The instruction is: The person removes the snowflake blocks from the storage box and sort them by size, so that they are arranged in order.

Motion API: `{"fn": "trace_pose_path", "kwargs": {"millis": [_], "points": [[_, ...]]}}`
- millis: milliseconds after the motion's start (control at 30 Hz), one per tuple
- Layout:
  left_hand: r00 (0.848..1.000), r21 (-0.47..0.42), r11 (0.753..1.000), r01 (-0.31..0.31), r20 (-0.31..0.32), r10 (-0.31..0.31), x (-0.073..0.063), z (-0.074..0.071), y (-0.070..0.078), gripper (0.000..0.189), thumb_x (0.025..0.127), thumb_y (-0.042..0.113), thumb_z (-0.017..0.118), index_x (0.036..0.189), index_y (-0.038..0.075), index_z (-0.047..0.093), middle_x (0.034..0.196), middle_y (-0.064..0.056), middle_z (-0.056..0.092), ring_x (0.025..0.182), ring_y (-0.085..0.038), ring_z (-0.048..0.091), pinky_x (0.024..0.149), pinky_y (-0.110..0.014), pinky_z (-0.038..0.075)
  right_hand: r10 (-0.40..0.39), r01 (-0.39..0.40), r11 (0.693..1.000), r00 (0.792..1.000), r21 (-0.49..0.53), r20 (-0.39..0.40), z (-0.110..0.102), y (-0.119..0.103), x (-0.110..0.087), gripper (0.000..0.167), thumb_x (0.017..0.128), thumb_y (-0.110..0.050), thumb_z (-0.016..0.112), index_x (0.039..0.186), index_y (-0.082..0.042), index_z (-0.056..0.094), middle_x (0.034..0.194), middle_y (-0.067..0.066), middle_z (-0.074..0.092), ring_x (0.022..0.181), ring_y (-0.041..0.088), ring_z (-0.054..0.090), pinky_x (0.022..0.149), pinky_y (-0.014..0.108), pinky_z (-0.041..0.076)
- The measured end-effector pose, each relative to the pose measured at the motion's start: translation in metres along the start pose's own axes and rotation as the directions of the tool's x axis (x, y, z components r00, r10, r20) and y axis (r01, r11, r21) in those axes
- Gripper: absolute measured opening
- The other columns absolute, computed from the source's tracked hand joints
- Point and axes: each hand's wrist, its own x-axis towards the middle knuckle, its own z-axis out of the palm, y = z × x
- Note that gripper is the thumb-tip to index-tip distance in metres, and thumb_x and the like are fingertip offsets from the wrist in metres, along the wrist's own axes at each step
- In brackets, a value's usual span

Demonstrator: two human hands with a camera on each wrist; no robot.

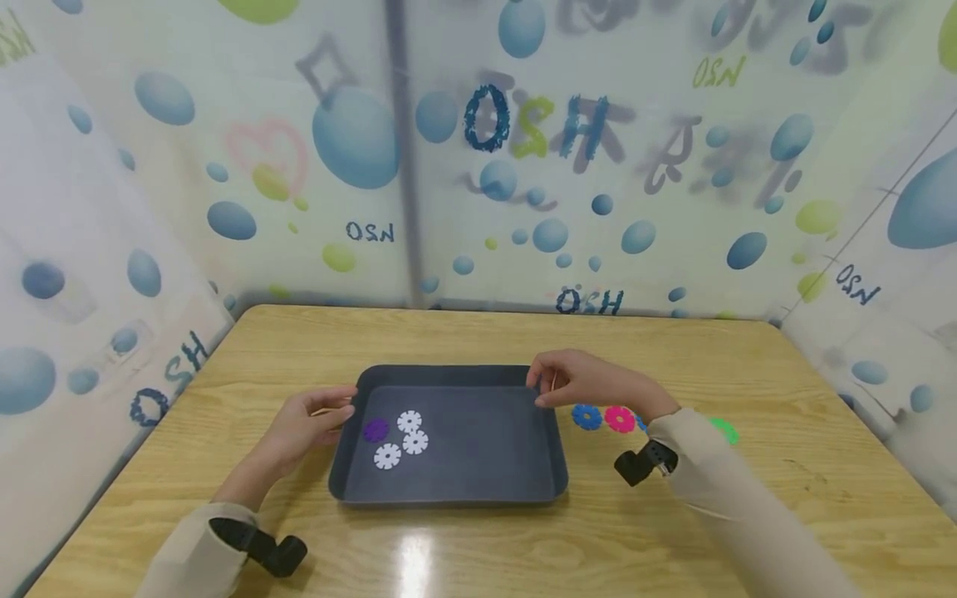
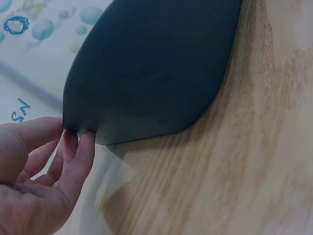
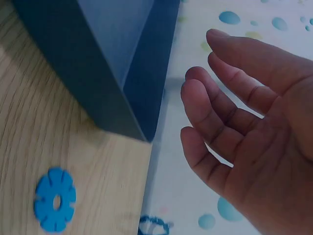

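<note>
A dark grey rectangular tray (image 1: 493, 448) lies on the wooden table, holding a purple notched disc (image 1: 376, 429) and several white notched discs (image 1: 414, 441) toward its left side. My left hand (image 1: 306, 423) pinches the tray's left rim near the far corner; in the left wrist view, its fingertips (image 2: 88, 137) meet the tray's edge. Near the tray's far right corner is my right hand (image 1: 586, 380). Its fingers are loosely curled with nothing between them, and the right wrist view shows them apart from the tray wall (image 3: 146, 98).
Right of the tray, a blue notched disc (image 1: 586, 417) and a pink one (image 1: 620, 419) lie on the table (image 1: 478, 556). Another blue disc is partly hidden by the right wrist, and a green disc (image 1: 724, 430) shows beyond the sleeve. Patterned curtains (image 1: 478, 249) stand behind the table.
</note>
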Motion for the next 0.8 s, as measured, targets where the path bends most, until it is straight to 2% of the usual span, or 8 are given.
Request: {"fn": "trace_pose_path", "kwargs": {"millis": [133, 267, 533, 800], "points": [[1.000, -0.004, 1.000, -0.002, 0.002, 0.002, 0.000, 0.000, 0.000, 0.047, 0.091, 0.012, 0.058, 0.130, -0.009, 0.043, 0.114, -0.020, 0.046, 0.094, -0.013, 0.056, 0.081, -0.034, 0.052, -0.036, 0.037, 0.999, 0.998, -0.020, 0.050, 0.006, -0.008, 0.017, 0.018, 0.088, -0.015, 0.063, 0.103, -0.009, 0.057, 0.083, 0.002, 0.057, 0.073, 0.017, 0.054, 0.065, 0.030, 0.049], [1.000, -0.009, 1.000, 0.000, 0.005, 0.000, 0.001, -0.001, -0.001, 0.047, 0.091, 0.011, 0.058, 0.130, -0.009, 0.043, 0.115, -0.021, 0.046, 0.094, -0.013, 0.056, 0.081, -0.034, 0.052, -0.054, 0.058, 0.998, 0.994, -0.036, 0.092, 0.013, -0.014, 0.034, 0.019, 0.087, -0.014, 0.063, 0.104, -0.008, 0.057, 0.084, 0.001, 0.057, 0.073, 0.015, 0.054, 0.063, 0.028, 0.049], [1.000, -0.017, 1.000, 0.001, 0.006, -0.001, 0.002, 0.000, -0.002, 0.047, 0.090, 0.010, 0.058, 0.130, -0.010, 0.042, 0.113, -0.019, 0.046, 0.093, -0.011, 0.056, 0.081, -0.034, 0.052, -0.039, 0.055, 0.992, 0.988, -0.110, 0.147, 0.026, -0.027, 0.063, 0.024, 0.085, -0.013, 0.066, 0.105, -0.003, 0.059, 0.085, 0.000, 0.058, 0.076, 0.012, 0.055, 0.065, 0.024, 0.049], [1.000, -0.019, 1.000, 0.005, 0.006, -0.005, 0.001, 0.000, -0.001, 0.047, 0.090, 0.009, 0.058, 0.130, -0.010, 0.042, 0.113, -0.019, 0.046, 0.092, -0.010, 0.056, 0.080, -0.034, 0.052, -0.049, 0.076, 0.987, 0.982, -0.140, 0.184, 0.040, -0.035, 0.084, 0.026, 0.082, -0.012, 0.069, 0.105, -0.003, 0.060, 0.097, 0.012, 0.060, 0.081, 0.012, 0.053, 0.068, 0.023, 0.048]]}}
